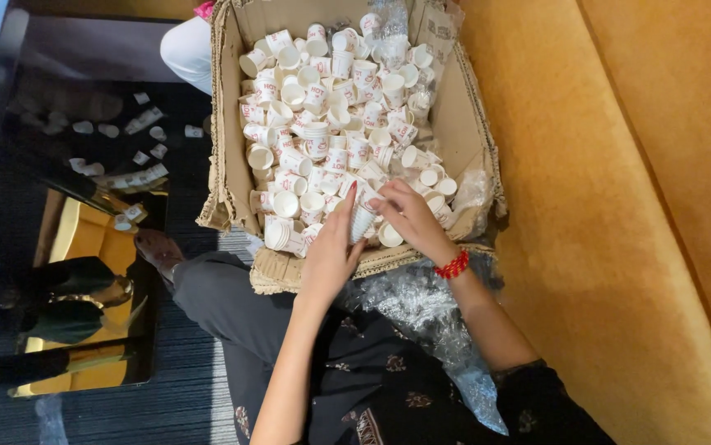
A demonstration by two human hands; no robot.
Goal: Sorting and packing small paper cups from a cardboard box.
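Observation:
An open cardboard box (469, 124) sits in front of me, filled with several small white paper cups (331, 99) with red print. My left hand (332, 247) and my right hand (409, 218) meet at the box's near side. Together they hold a short stack of nested cups (364, 218), the left hand gripping it from the left and the right hand's fingers on its top. A red bead bracelet (453, 265) circles my right wrist.
Crumpled clear plastic wrap (421, 313) lies on my lap below the box. An orange sofa (619, 206) runs along the right. A dark glossy table (59, 206) stands at left. Another person's white-clad knee (189, 49) shows beyond the box.

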